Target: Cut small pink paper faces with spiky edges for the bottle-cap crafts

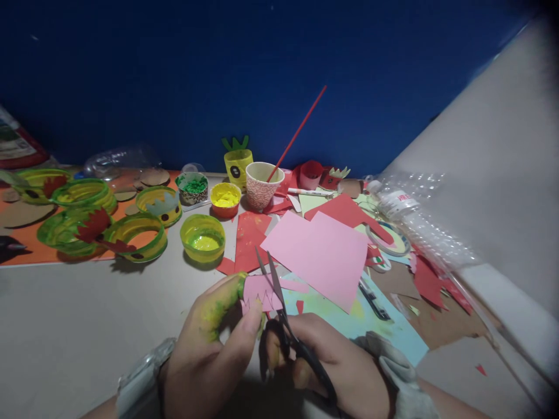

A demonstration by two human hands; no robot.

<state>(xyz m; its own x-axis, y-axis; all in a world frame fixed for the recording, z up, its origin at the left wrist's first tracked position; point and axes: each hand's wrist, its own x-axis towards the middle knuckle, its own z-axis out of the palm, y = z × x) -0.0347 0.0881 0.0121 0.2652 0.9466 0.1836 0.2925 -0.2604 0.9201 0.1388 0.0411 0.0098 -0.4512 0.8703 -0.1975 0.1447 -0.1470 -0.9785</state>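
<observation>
Between the thumb and fingers of my left hand (213,343) is a small pink paper piece (257,288) with a zigzag line along its lower part. Green and yellow paint stains that hand. My right hand (332,355) grips a pair of black-handled scissors (279,288), their blades parted and pointing away from me. The blades cross the right end of the pink piece. Just beyond lies a larger pink sheet (318,250), partly over red paper (340,212) and a light blue sheet (384,326).
Painted green-yellow rings (135,238) stand at the left. A yellow paint cup (225,199), a green paint cup (192,186) and a patterned paper cup (262,186) with a red stick stand along the back. A clear plastic bottle (419,218) and a black pen (373,299) lie at the right.
</observation>
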